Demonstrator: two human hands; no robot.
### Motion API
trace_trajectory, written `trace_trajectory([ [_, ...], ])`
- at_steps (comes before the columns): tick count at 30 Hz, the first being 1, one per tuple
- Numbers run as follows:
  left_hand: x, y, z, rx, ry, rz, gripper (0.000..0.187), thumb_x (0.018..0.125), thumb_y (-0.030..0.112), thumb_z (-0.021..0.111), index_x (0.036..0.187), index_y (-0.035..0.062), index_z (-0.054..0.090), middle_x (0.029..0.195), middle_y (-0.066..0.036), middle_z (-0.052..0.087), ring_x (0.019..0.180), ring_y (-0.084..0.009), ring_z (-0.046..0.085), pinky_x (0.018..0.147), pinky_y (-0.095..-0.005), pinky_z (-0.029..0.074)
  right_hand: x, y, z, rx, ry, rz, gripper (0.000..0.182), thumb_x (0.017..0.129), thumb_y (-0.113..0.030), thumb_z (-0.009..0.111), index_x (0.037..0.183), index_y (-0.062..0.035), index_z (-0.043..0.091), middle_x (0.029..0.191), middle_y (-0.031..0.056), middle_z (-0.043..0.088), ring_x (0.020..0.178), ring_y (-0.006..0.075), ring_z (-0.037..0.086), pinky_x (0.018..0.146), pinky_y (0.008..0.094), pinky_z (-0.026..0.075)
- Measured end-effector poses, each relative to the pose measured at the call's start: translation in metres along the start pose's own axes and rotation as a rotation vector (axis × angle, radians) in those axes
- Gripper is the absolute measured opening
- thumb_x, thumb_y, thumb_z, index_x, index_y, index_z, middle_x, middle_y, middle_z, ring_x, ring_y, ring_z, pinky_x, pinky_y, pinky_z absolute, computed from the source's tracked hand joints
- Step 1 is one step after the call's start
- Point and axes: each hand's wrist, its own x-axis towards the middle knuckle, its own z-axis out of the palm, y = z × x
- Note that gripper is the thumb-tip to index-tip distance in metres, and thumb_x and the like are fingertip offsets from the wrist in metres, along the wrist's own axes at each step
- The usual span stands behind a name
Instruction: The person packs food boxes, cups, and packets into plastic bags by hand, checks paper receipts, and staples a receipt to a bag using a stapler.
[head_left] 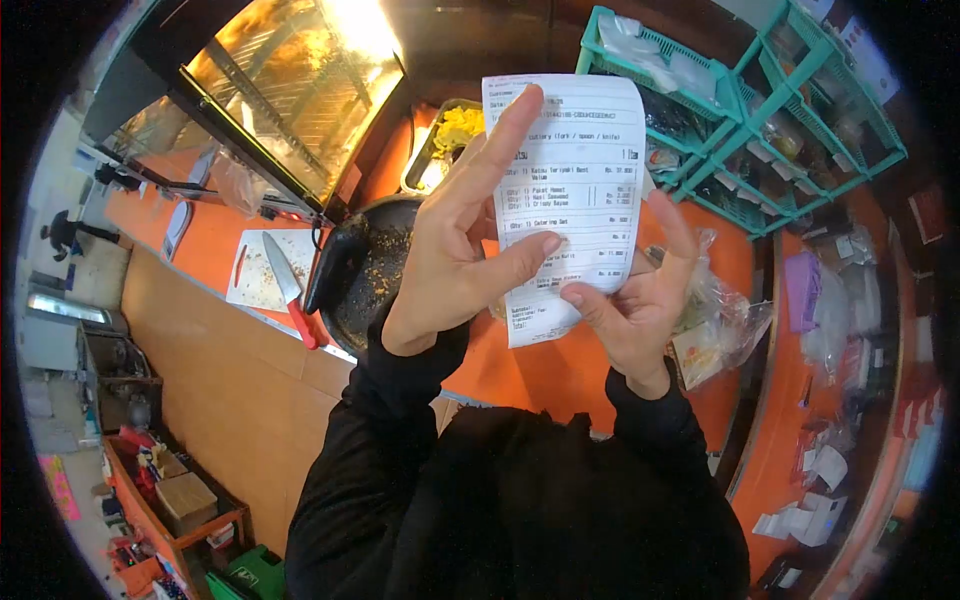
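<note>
A long printed paper receipt (575,185) is held up in front of me, slightly curled at its right and lower edges. My left hand (465,235) is at its left side, thumb pressed on the printed face and index finger stretched along the upper left edge. At the lower right edge, my right hand (645,300) pinches the paper, with its thumb in front and fingers partly hidden behind. Beyond my left wrist lies a dark pan (365,285) with brown crumbs in it. Clear plastic bags (735,320) lie on the orange counter beside my right hand.
A knife with a red handle (285,280) rests on a white cutting board (260,255). Behind stands a lit glass display warmer (290,90), near a tray of yellow food (455,135). Green plastic baskets (740,110) are stacked at the back right.
</note>
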Motion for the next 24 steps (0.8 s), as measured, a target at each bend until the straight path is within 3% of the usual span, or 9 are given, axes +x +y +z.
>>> trace_trajectory([
  [22, 0.053, -0.070, 0.074, -0.083, -0.123, -0.089, 0.076, 0.063, -0.007, 0.054, 0.132, 0.0041, 0.024, 0.129, -0.013, 0.032, 0.116, -0.0185, 0.036, 0.090, -0.0283, 0.037, -0.002, 0.006, -0.103, -0.190, 0.115, -0.050, 0.078, 0.067, 0.006, 0.065, 0.125, 0.0002, 0.012, 0.122, 0.0211, 0.030, 0.102, 0.0309, 0.050, 0.079, 0.0350, 0.049],
  [24, 0.055, -0.070, 0.073, -0.098, -0.145, -0.105, 0.077, 0.063, -0.007, 0.055, 0.132, 0.0043, 0.023, 0.130, -0.013, 0.031, 0.116, -0.0184, 0.036, 0.090, -0.0284, 0.037, -0.003, 0.012, -0.109, -0.129, 0.132, -0.091, 0.074, 0.066, 0.005, 0.066, 0.123, 0.0013, 0.020, 0.125, 0.0192, 0.031, 0.096, 0.0259, 0.054, 0.076, 0.0327, 0.050],
])
